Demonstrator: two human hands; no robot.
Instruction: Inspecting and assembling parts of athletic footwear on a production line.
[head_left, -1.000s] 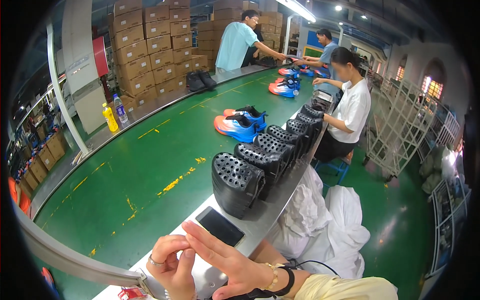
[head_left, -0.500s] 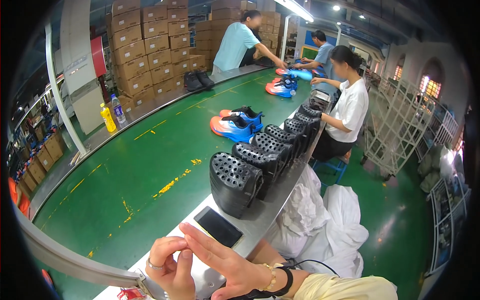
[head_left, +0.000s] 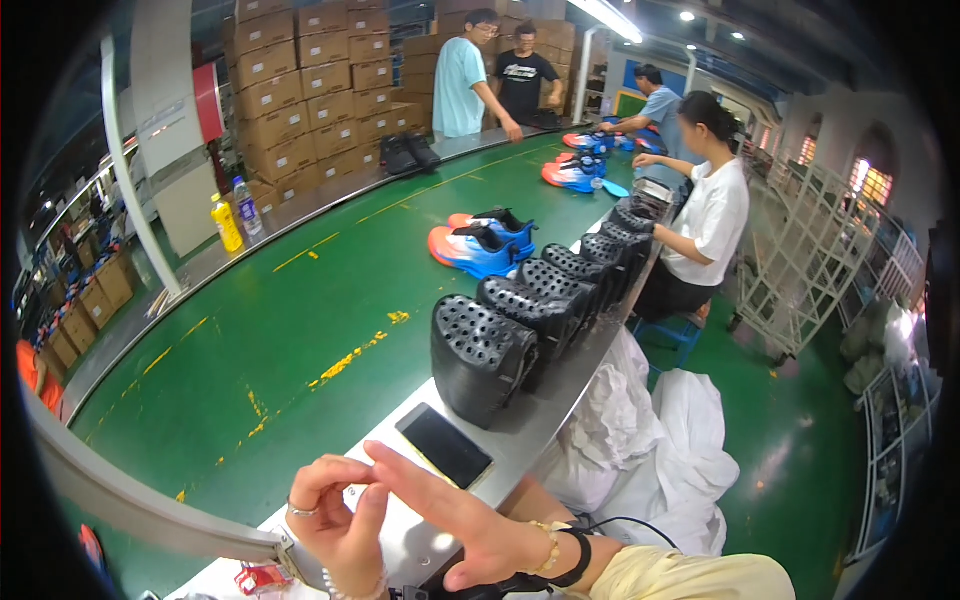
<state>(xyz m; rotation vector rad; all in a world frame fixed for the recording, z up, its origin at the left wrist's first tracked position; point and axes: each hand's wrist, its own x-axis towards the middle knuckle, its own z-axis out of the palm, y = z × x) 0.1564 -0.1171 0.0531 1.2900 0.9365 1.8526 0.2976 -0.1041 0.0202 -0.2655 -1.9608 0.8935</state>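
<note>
My left hand (head_left: pixel 340 525) has its fingers curled, thumb and forefinger close together at the fingertips of my right hand. Anything pinched there is too small to make out. My right hand (head_left: pixel 445 515) is held flat with fingers stretched out, its tips touching the left fingers. Both are raised over the near end of a white and metal ledge (head_left: pixel 400 500). Just beyond them lies a dark-screened phone (head_left: pixel 445 447). Past the phone stands a row of several black moulded pieces (head_left: pixel 480 360) with rounded, perforated tops.
Blue and orange sports shoes (head_left: pixel 480 250) sit on the green conveyor belt (head_left: pixel 300 310), with more (head_left: pixel 575 172) farther along. A curved metal rail (head_left: pixel 150 505) crosses at left. White sacks (head_left: pixel 690 450) lie at right. A worker in white (head_left: pixel 715 215) sits alongside; others stand beyond.
The far worker in light blue has straightened and drawn back from the shoes; a person in black now shows beside them. My hands stay together, the left fingers shifting slightly.
</note>
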